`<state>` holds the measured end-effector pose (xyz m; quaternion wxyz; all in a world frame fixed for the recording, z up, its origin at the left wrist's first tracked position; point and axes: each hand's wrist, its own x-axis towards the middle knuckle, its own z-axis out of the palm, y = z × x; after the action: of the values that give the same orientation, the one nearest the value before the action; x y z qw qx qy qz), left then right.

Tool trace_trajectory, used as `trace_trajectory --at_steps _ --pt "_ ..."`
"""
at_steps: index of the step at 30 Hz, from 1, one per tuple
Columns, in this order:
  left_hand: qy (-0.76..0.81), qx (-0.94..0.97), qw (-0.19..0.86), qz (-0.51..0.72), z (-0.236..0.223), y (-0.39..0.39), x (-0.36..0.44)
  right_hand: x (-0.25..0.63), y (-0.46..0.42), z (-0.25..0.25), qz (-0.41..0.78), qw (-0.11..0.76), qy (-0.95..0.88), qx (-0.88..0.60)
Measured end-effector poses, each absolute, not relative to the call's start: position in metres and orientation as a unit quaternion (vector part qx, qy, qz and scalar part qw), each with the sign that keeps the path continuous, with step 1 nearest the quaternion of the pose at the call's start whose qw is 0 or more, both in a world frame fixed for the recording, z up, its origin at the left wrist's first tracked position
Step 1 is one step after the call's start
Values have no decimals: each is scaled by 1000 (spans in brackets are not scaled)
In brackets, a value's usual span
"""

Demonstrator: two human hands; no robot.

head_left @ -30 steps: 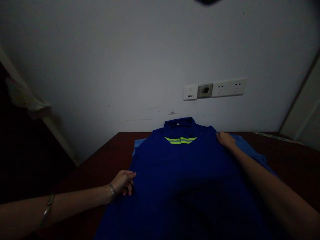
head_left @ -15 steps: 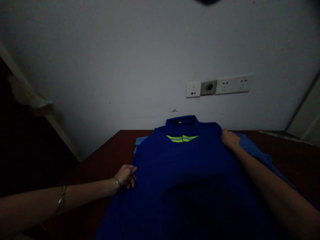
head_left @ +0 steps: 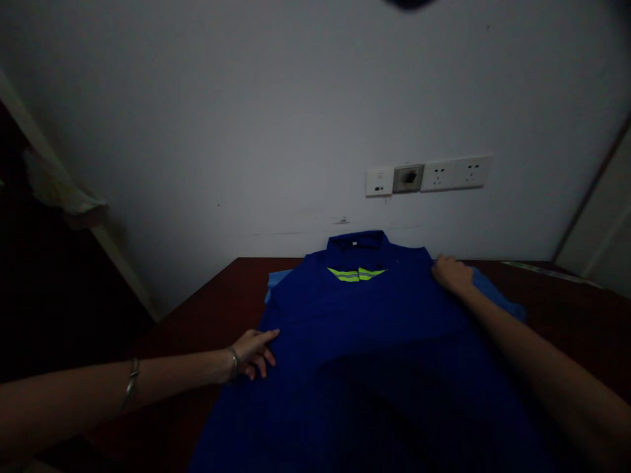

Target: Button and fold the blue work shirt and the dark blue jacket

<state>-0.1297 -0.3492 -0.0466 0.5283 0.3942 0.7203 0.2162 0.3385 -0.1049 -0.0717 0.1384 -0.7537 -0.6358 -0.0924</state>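
A dark blue shirt [head_left: 365, 341] with a yellow-green reflective stripe [head_left: 355, 273] at the collar lies flat on a dark red-brown table [head_left: 217, 309]. My left hand [head_left: 254, 351] rests on the shirt's left edge, fingers stretched out flat. At the shirt's far right shoulder my right hand [head_left: 452, 273] lies with its fingers curled down on the cloth. A lighter blue cloth [head_left: 493, 292] shows from under the shirt on both sides.
The table stands against a white wall with a row of sockets [head_left: 428, 177]. A pale cloth [head_left: 59, 194] hangs at the far left beside a dark gap. A door frame [head_left: 591, 217] is at the right.
My left hand has slid a little to the right onto the shirt's edge and its fingers have flattened. My right hand stays at the shoulder.
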Motion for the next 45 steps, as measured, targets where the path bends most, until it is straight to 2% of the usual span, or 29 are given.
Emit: trace_trajectory --at_steps 3,5,14,19,24,31,36,45 --pt "702 420 547 177 -42 -356 -129 337 -136 -57 -195 115 -688 -689" --pt "689 434 556 164 -41 -359 -127 332 -164 -47 -202 93 -725 -652" --pt "669 467 560 145 -45 -364 -120 291 -303 -41 1 51 -808 -587" --pt "671 469 560 127 -49 -363 -120 274 -347 -53 22 35 -807 -589" --pt "662 471 575 94 -50 -361 -121 267 -352 -65 3 46 -792 -609" --pt "623 497 603 27 -45 -355 -131 280 -336 -64 98 133 -815 -556" --pt "598 504 622 36 -39 -356 -134 296 -323 -58 124 172 -813 -543" --pt "595 503 624 56 -31 -369 -126 324 -305 -76 124 127 -764 -621"
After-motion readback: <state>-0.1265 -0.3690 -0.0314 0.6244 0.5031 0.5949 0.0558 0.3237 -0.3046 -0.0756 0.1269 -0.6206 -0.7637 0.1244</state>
